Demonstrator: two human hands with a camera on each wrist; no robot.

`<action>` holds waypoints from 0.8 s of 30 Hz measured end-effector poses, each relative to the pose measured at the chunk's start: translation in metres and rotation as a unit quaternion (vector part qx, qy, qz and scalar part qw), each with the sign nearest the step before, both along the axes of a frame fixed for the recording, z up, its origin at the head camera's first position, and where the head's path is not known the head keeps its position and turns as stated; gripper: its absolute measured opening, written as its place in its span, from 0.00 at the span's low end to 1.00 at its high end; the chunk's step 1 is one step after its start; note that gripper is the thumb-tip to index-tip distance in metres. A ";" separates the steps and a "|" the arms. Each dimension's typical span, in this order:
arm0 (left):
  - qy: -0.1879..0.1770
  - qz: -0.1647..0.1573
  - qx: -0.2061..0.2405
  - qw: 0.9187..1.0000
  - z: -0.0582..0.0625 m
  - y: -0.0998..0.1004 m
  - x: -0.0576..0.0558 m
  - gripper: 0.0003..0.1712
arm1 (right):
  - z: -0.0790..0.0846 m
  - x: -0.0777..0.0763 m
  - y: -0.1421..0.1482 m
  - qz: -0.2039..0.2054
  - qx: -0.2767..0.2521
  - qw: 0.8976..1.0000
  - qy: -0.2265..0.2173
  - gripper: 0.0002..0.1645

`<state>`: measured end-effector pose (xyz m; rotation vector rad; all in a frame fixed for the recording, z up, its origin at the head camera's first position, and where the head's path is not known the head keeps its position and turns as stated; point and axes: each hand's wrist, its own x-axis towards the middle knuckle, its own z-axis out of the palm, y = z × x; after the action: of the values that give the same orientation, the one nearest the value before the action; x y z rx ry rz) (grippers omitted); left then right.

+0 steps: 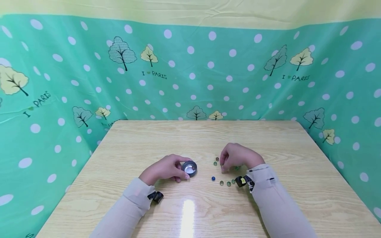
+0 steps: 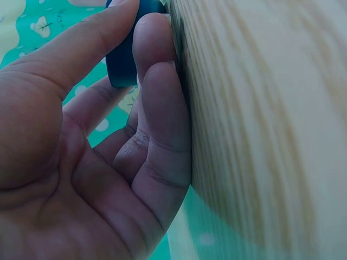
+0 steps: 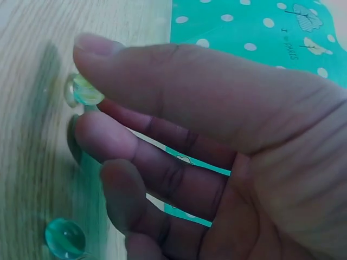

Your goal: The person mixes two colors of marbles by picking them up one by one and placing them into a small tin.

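Note:
My left hand (image 1: 165, 168) holds a small round dark tin (image 1: 195, 169) with a silvery inside, thumb at its near side and fingers at the far side. Something small and reddish lies in the tin. In the left wrist view the tin's dark side (image 2: 122, 66) shows between thumb and fingers, and other fingertips rest along the table. To the right, my right hand (image 1: 238, 156) reaches down to the tabletop. Its thumb and fingertip pinch a clear glass marble (image 3: 87, 90) with a yellow-green swirl, low at the wood.
Several marbles lie around the right hand: a blue one (image 1: 213, 178), a brownish one (image 1: 217, 159), a green one (image 1: 215, 163) and more greenish ones (image 1: 228, 183) near the wrist. Another green marble (image 3: 65, 238) shows below the fingers. A patterned curtain (image 1: 190, 66) hangs behind the wooden table (image 1: 148, 142).

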<state>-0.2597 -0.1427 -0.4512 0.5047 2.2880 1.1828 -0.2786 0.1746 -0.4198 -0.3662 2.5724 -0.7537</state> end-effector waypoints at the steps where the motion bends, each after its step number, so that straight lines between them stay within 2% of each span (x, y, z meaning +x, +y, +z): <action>1: -0.001 -0.001 0.001 1.000 0.000 0.000 0.000 0.42 | 0.000 0.000 0.000 -0.001 0.003 1.000 0.001 0.12; 11: -0.003 0.001 -0.007 1.000 0.002 0.002 0.001 0.42 | -0.002 0.001 0.000 0.004 0.017 1.000 0.023 0.10; 24: -0.002 -0.001 -0.002 1.000 0.002 0.001 0.001 0.42 | 0.003 0.004 -0.001 0.007 0.012 1.000 0.023 0.08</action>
<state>-0.2584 -0.1422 -0.4497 0.5022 2.2864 1.1775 -0.2750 0.1740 -0.4166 -0.3990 2.6168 -0.7156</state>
